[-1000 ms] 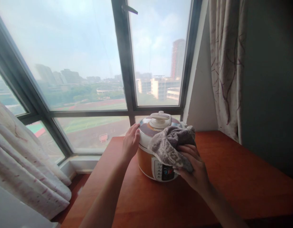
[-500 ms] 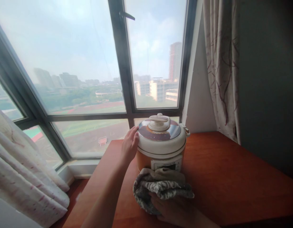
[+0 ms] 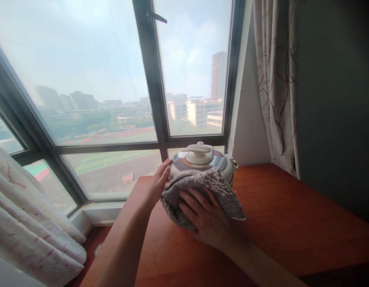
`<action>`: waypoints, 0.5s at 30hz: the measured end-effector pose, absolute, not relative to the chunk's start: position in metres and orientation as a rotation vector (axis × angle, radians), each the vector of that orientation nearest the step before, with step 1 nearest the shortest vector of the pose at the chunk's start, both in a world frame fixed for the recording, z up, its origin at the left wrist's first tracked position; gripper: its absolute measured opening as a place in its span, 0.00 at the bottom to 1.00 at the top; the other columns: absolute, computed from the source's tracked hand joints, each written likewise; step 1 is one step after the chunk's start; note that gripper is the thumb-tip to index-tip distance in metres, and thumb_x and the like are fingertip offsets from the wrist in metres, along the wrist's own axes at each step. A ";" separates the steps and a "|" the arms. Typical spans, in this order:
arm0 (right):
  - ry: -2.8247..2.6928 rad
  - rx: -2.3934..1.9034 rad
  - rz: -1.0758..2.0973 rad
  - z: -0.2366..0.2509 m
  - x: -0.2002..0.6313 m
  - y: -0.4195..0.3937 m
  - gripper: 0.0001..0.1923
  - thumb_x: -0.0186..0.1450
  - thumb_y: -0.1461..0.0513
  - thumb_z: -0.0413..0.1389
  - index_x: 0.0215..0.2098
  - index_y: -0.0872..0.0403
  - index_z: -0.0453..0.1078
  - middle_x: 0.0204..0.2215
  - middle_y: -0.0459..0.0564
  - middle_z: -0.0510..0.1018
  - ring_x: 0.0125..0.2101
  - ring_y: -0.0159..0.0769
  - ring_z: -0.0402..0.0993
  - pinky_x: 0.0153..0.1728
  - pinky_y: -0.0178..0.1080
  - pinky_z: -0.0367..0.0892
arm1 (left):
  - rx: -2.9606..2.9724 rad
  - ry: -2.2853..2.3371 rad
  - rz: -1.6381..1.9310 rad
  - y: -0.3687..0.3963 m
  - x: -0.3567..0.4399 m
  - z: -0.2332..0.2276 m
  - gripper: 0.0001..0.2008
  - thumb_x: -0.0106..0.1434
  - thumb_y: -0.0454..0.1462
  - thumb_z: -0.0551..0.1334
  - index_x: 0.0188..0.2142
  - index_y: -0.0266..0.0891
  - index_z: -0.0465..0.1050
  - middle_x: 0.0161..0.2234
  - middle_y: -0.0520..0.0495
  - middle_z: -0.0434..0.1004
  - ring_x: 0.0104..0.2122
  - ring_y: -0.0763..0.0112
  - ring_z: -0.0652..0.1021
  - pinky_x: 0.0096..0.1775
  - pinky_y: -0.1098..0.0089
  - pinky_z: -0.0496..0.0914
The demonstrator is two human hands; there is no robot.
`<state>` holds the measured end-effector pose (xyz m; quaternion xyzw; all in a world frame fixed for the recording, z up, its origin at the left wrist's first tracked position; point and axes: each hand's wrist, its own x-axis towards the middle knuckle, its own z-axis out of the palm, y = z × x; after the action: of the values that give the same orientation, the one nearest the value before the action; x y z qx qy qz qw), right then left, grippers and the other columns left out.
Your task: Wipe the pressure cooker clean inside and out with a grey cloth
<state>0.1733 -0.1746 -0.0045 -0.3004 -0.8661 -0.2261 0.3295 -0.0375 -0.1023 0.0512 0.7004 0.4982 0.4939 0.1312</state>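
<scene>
A white electric pressure cooker (image 3: 211,159) stands upright on the reddish wooden table, its round lid topped by a pale knob. My left hand (image 3: 160,179) rests against the cooker's left rim, fingers stretched out and lying along it. In my right hand (image 3: 206,213) is a grey patterned cloth (image 3: 184,187), pressed against the cooker's front with the fingers spread over it. The cloth hides the front panel and most of the lower body.
The wooden table (image 3: 277,223) reaches to the right and towards me. Large windows (image 3: 106,79) rise behind it. A patterned curtain (image 3: 31,223) hangs at the left, and another curtain (image 3: 277,87) at the right beside a dark wall.
My right hand has moved up with the cloth, from below the cooker's front panel to just under the lid, covering the panel. My left hand stays at the rim.
</scene>
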 end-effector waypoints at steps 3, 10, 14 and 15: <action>-2.108 -0.945 -0.552 -0.001 0.188 -0.171 0.33 0.64 0.54 0.59 0.66 0.47 0.61 0.70 0.51 0.58 0.69 0.55 0.49 0.68 0.64 0.35 | 2.002 1.437 1.324 -0.101 -0.038 0.047 0.27 0.69 0.52 0.52 0.61 0.43 0.70 0.61 0.44 0.72 0.61 0.54 0.71 0.62 0.54 0.64; -1.618 -1.101 -0.318 -0.019 0.217 -0.150 0.39 0.65 0.51 0.54 0.70 0.50 0.49 0.71 0.59 0.51 0.69 0.61 0.47 0.64 0.67 0.48 | 2.011 1.383 1.442 -0.090 -0.033 0.029 0.26 0.70 0.51 0.50 0.63 0.46 0.67 0.66 0.46 0.65 0.66 0.58 0.64 0.66 0.52 0.56; -1.215 -1.223 0.109 -0.048 0.228 -0.135 0.36 0.69 0.46 0.46 0.69 0.55 0.51 0.66 0.65 0.61 0.65 0.56 0.59 0.61 0.61 0.59 | 2.042 1.387 1.437 -0.089 -0.033 0.028 0.27 0.71 0.51 0.49 0.63 0.46 0.66 0.66 0.46 0.65 0.66 0.59 0.64 0.66 0.53 0.57; -1.138 -1.264 0.212 -0.056 0.231 -0.131 0.35 0.70 0.45 0.45 0.67 0.56 0.55 0.63 0.65 0.65 0.63 0.55 0.62 0.60 0.60 0.61 | 2.050 1.390 1.442 -0.088 -0.034 0.028 0.26 0.71 0.51 0.49 0.63 0.46 0.66 0.66 0.46 0.65 0.66 0.59 0.64 0.66 0.53 0.57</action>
<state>0.2314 -0.1308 -0.0556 -0.5572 -0.5019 0.0936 0.6549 -0.0335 -0.0884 0.0279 0.7086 0.4803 0.4984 0.1372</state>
